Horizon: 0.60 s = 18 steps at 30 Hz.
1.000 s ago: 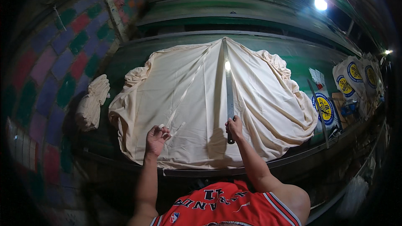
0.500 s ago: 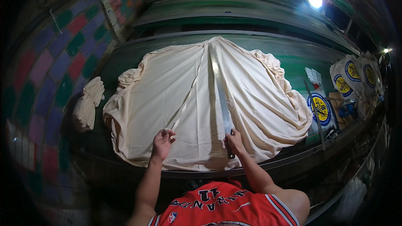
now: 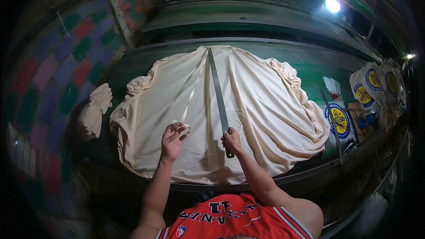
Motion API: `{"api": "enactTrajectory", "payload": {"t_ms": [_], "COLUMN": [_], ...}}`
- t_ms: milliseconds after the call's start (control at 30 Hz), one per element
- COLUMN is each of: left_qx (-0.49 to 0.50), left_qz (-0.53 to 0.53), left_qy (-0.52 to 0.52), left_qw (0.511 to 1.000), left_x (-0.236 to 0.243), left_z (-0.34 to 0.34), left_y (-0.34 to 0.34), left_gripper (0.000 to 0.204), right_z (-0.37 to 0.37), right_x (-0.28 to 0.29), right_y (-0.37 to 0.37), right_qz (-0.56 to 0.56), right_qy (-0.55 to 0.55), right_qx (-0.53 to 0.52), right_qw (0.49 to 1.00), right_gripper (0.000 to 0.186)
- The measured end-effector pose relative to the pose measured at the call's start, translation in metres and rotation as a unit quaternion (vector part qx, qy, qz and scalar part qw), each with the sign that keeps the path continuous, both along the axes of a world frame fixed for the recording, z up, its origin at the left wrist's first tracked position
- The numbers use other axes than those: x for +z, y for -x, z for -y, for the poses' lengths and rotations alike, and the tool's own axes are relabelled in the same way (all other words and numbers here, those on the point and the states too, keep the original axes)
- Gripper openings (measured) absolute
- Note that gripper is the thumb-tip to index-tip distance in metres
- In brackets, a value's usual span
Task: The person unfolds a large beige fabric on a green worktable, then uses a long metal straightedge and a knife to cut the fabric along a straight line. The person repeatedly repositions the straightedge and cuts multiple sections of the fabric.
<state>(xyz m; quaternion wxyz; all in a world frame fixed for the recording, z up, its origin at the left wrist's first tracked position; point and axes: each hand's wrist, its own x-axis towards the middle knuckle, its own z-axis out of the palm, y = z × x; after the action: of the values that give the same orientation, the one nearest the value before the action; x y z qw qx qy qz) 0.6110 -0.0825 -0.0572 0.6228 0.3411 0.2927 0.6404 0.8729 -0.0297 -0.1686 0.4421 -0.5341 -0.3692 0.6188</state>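
A wide sheet of cream cloth (image 3: pixel 270 115) spreads over the table, creased and bunched at both sides. My right hand (image 3: pixel 231 141) is closed round the dark handle of a long, flat metal blade (image 3: pixel 218 89), whose far end reaches the cloth's far edge. Between the fingers of my left hand (image 3: pixel 172 141) is the end of a narrow cream cloth strip (image 3: pixel 194 89). That strip runs up toward the blade's far end, left of the blade, and its near end curls beside my fingers.
Folded cream cloth (image 3: pixel 95 111) lies at the left by a painted brick wall (image 3: pixel 66 57). On the right are a printed round emblem (image 3: pixel 338 120), a second long strip (image 3: pixel 333 121) and hanging printed cloths (image 3: pixel 374 82). A green table surface (image 3: pixel 248 46) extends behind.
My right hand has moved left and a little farther away, and the blade has swung left toward the strip. My left hand has risen slightly, still holding the strip.
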Motion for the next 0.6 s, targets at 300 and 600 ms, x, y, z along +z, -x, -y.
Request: {"api": "enactTrajectory", "payload": {"t_ms": [300, 600], "left_qx": [0.022, 0.020], "left_qz": [-0.005, -0.119], "left_qy": [0.047, 0.088], "left_qw": [0.999, 0.989], "left_x": [-0.014, -0.012], "left_z": [-0.009, -0.011], "left_y": [-0.005, -0.031], "left_gripper": [0.017, 0.023], "right_z": [-0.050, -0.077], "right_x": [-0.013, -0.021], "right_y": [0.048, 0.068], "right_qz": [-0.003, 0.007], "right_qy": [-0.013, -0.005], "right_qx": [-0.007, -0.027], "right_qw": [1.000, 1.000], "right_gripper": [0.012, 0.011]}}
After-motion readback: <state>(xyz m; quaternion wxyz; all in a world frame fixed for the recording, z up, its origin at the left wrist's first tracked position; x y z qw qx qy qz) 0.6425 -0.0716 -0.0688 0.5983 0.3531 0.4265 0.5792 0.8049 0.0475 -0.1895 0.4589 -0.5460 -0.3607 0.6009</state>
